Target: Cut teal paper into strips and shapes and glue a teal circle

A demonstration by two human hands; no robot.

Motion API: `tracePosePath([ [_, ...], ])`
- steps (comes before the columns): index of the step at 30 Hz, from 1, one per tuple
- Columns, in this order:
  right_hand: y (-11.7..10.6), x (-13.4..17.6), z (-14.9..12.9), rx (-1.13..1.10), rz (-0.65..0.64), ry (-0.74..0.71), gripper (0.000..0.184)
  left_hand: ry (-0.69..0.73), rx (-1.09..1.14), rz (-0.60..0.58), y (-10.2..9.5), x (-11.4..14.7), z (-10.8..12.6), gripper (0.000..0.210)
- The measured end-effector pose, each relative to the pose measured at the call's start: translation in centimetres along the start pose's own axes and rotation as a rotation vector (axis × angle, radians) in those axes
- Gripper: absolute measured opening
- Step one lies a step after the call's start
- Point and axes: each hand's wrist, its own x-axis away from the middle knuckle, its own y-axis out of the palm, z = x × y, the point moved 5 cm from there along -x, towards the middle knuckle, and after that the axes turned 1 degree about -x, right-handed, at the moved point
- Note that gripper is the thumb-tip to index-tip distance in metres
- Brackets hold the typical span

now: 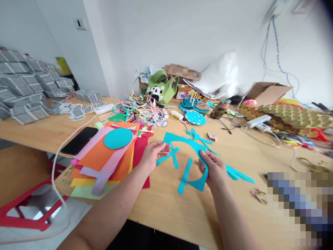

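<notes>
My right hand (213, 169) pinches a blue paper offcut (200, 185) with a large rounded cut-out, held over the table. My left hand (156, 154) is at the offcut's left end, fingers loosely stretched out; whether they touch the paper is unclear. Blue strips (174, 156) lie beneath and behind the offcut, with more narrow blue strips (236, 173) right of my right hand. Left of my left hand, a blue paper circle (118, 138) rests on a stack of coloured sheets (96, 157) in orange, pink, yellow, green and red.
A black phone (79, 140) and white cable (55, 163) lie at the left. Behind are a heap of colourful bands (145, 110), a dotted blue disc (195, 117), a green bag (166, 88) and egg trays (293, 114). Grey packs (23, 83) stand far left.
</notes>
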Motion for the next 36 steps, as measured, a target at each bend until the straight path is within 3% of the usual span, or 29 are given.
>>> tracePosePath([
  [8,0.1,0.0,-0.7,-0.157,-0.135,0.123,0.027,0.005,-0.025,-0.146,1.1,0.7,0.4,0.032],
  [13,-0.4,0.5,-1.3,-0.075,-0.244,0.190,0.029,-0.040,-0.001,-0.227,1.5,0.9,0.5,0.039],
  [18,-2.6,0.4,-2.1,0.181,-0.235,0.257,0.031,-0.108,-0.150,-0.180,1.2,1.1,-0.3,0.040],
  [22,-3.8,0.2,-3.0,0.384,-0.252,0.213,0.031,-0.250,-0.297,-0.370,2.1,2.1,-1.3,0.047],
  [25,-3.8,0.4,-3.5,0.566,-0.389,0.148,0.036,-0.337,-0.382,-0.567,3.0,3.3,-2.0,0.046],
  [29,-4.3,0.1,-2.6,0.827,-0.572,0.167,0.038,-0.465,-0.489,-0.824,3.5,4.6,-3.8,0.043],
  [32,-4.6,-1.1,-1.9,1.132,-0.542,0.158,0.028,-0.427,-0.674,-0.773,2.9,4.2,-5.0,0.040],
  [36,-3.6,-2.5,-1.2,1.525,-0.497,0.150,0.018,-0.222,-0.995,-0.696,2.2,3.2,-5.1,0.026],
])
